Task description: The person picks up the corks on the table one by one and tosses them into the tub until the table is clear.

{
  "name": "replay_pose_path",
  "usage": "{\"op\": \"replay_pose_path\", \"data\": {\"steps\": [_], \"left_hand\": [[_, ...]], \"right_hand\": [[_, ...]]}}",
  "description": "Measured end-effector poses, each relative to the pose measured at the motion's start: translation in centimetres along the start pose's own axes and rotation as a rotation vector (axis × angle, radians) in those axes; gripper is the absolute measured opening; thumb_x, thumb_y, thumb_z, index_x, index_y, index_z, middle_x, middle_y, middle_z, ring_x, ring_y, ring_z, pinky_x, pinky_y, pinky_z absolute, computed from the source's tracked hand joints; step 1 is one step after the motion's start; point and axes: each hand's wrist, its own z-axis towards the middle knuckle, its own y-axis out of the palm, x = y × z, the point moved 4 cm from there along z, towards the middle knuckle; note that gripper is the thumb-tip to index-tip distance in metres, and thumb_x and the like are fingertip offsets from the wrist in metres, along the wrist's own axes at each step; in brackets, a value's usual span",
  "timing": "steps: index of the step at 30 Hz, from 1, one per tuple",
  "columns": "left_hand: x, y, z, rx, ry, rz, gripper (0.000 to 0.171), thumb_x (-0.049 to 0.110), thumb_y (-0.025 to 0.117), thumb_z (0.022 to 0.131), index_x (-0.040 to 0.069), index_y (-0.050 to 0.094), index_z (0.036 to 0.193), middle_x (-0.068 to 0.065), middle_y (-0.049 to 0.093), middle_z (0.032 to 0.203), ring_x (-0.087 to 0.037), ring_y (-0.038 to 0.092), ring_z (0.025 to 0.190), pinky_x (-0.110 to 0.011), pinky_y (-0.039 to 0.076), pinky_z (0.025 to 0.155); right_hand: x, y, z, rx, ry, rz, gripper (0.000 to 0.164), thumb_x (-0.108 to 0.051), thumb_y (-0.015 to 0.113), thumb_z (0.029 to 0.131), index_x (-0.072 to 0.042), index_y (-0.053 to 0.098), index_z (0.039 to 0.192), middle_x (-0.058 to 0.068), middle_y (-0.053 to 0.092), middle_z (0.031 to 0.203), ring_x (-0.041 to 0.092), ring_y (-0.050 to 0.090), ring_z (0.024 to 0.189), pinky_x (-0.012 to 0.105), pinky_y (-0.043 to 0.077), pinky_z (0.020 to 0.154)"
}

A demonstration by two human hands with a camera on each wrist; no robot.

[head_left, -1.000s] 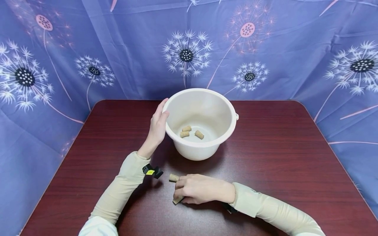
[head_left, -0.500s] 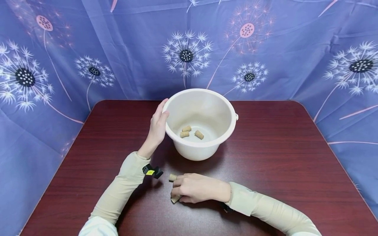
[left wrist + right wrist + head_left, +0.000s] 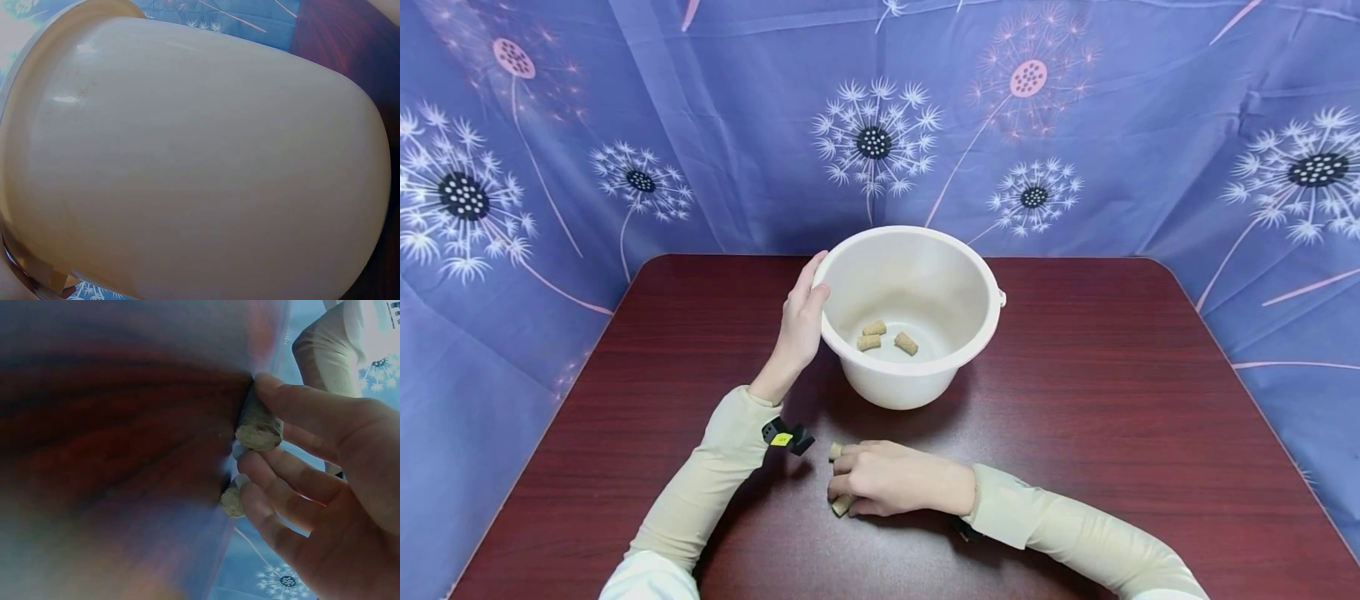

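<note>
A white plastic bucket (image 3: 898, 385) stands on the table with 3 corks (image 3: 868, 342) lying on its floor. My left hand (image 3: 801, 321) grips the bucket's left rim, with the thumb over the edge; in the left wrist view, the bucket wall (image 3: 200, 162) fills most of the picture. In front of the bucket, my right hand (image 3: 901, 477) is low at the tabletop. Its thumb and fingers pinch a cork (image 3: 259, 434), seen end-on in the right wrist view. Another cork (image 3: 232, 503) lies by the outer fingertips, partly covered by the hand in the head view.
The dark red wooden table (image 3: 1097, 375) extends to both sides of the bucket. Blue cloth (image 3: 745, 125) printed with dandelions hangs behind it and at its sides. A small black wrist camera (image 3: 787, 436) sits on the left sleeve.
My right hand has slid slightly left along the tabletop with the pinched cork, and its fingers now cover more of the other cork. The left hand and bucket stay in place.
</note>
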Motion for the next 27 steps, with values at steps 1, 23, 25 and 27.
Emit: {"op": "replay_pose_path", "data": {"steps": [1, 23, 25, 27], "left_hand": [[-0.01, 0.00, 0.00, 0.000, 0.001, -0.002, 0.050, 0.016, 0.036, 0.099, 0.012, 0.036, 0.149, -0.012, 0.045, 0.149, -0.029, 0.050, 0.128, -0.046, 0.041, 0.106], [0.22, 0.01, -0.16, 0.005, -0.013, 0.001, 0.051, 0.015, 0.036, 0.099, 0.012, 0.036, 0.149, -0.012, 0.044, 0.149, -0.029, 0.050, 0.128, -0.047, 0.042, 0.105], [0.28, 0.02, -0.16, 0.003, -0.012, -0.003, 0.051, 0.014, 0.036, 0.099, 0.012, 0.036, 0.150, -0.012, 0.043, 0.150, -0.029, 0.049, 0.129, -0.047, 0.041, 0.106], [0.28, 0.02, -0.15, 0.003, -0.013, -0.003, 0.051, 0.015, 0.036, 0.099, 0.012, 0.036, 0.150, -0.012, 0.043, 0.150, -0.029, 0.049, 0.129, -0.047, 0.041, 0.106]], "right_hand": [[-0.02, 0.05, 0.02, 0.001, -0.001, -0.001, 0.017, -0.036, 0.073, 0.082, -0.025, 0.066, 0.093, -0.014, 0.062, 0.086, 0.005, 0.058, 0.095, 0.019, 0.048, 0.086], [0.23, -0.75, -0.25, 0.041, -0.013, 0.031, 0.013, -0.029, 0.072, 0.082, -0.024, 0.063, 0.091, -0.015, 0.061, 0.084, 0.002, 0.058, 0.091, 0.017, 0.048, 0.082], [0.24, -0.80, -0.30, 0.038, -0.006, 0.021, 0.014, -0.029, 0.072, 0.082, -0.024, 0.063, 0.091, -0.016, 0.062, 0.084, 0.002, 0.058, 0.089, 0.018, 0.049, 0.081], [0.23, -0.90, -0.38, 0.036, 0.000, 0.014, 0.014, -0.030, 0.071, 0.083, -0.024, 0.063, 0.092, -0.016, 0.063, 0.085, 0.001, 0.059, 0.089, 0.020, 0.049, 0.082]]}}
